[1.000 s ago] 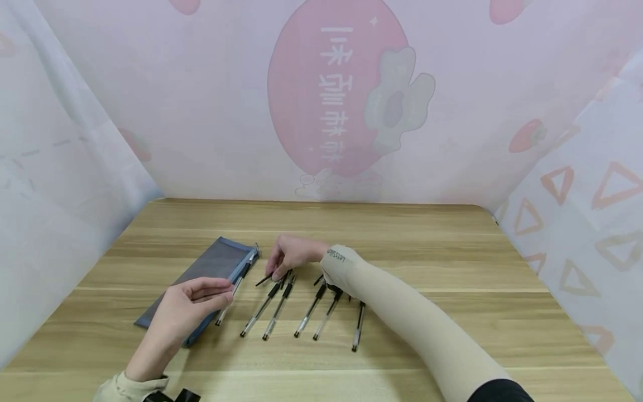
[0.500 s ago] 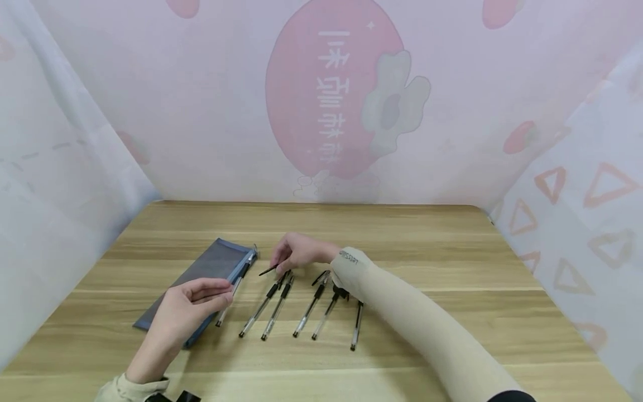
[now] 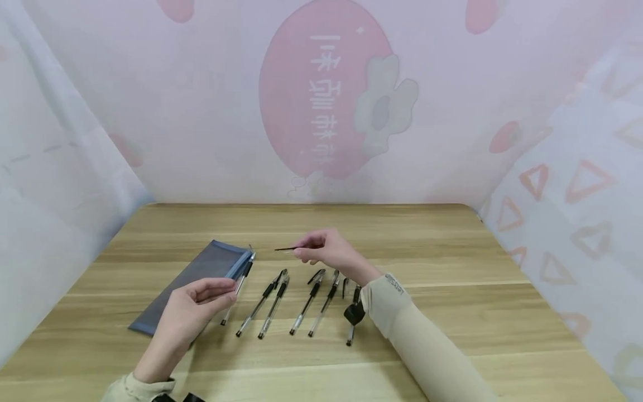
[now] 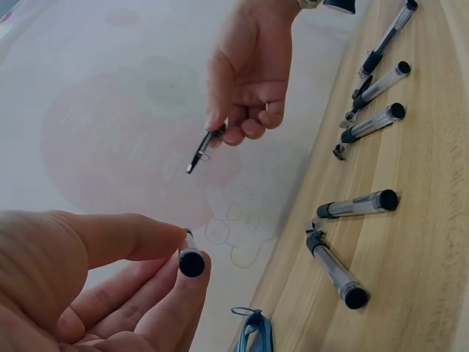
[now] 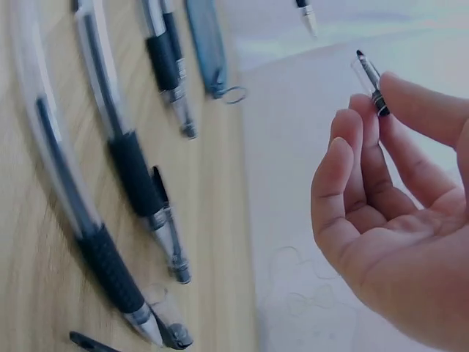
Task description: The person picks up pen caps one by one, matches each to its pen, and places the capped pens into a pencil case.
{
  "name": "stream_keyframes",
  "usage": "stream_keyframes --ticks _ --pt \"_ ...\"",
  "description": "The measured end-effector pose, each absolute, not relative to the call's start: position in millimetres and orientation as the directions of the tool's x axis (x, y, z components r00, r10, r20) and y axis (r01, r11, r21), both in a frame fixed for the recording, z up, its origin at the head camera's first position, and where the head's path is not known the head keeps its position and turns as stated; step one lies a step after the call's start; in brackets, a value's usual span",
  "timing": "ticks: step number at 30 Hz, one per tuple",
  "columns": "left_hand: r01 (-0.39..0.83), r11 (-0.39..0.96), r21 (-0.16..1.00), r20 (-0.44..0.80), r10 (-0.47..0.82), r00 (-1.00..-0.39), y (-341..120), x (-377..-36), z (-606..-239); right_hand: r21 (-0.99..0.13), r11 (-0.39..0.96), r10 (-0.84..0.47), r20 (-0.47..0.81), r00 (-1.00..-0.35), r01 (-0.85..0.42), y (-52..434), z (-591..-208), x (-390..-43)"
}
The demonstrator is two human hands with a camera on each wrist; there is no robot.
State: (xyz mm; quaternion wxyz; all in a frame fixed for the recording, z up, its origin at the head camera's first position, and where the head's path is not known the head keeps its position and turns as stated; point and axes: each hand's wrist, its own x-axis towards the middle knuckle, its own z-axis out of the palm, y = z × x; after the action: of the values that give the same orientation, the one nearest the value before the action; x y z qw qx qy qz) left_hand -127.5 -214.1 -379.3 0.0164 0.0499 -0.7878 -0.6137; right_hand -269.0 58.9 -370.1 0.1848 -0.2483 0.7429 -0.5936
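We see a slim black pen cap [image 3: 286, 249] held level above the table, and a clear-barrelled pen [image 3: 238, 287] angled beside the pouch.

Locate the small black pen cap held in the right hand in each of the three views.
Head: pen cap at centre, lifted above the row of pens, pinched by the right hand.
Left wrist: upper middle, poking from the fingers.
Right wrist: top right, at the fingertips.
Shared landmark: the blue pencil case.
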Motion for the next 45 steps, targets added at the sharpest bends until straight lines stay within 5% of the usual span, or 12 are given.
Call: stream_keyframes --ticks 15,45 --pt "-0.107 0.174 0.979 -0.103 -0.031 -0.994 -210 -139 -385 -1.000 -0.011 -0.473 -0.018 -0.881 0.026 64 -366 -254" --pt "0.034 0.244 0.969 0.003 0.127 -0.992 -198 -135 -388 -0.997 0.010 -0.512 -0.068 -0.856 0.074 60 -378 -251"
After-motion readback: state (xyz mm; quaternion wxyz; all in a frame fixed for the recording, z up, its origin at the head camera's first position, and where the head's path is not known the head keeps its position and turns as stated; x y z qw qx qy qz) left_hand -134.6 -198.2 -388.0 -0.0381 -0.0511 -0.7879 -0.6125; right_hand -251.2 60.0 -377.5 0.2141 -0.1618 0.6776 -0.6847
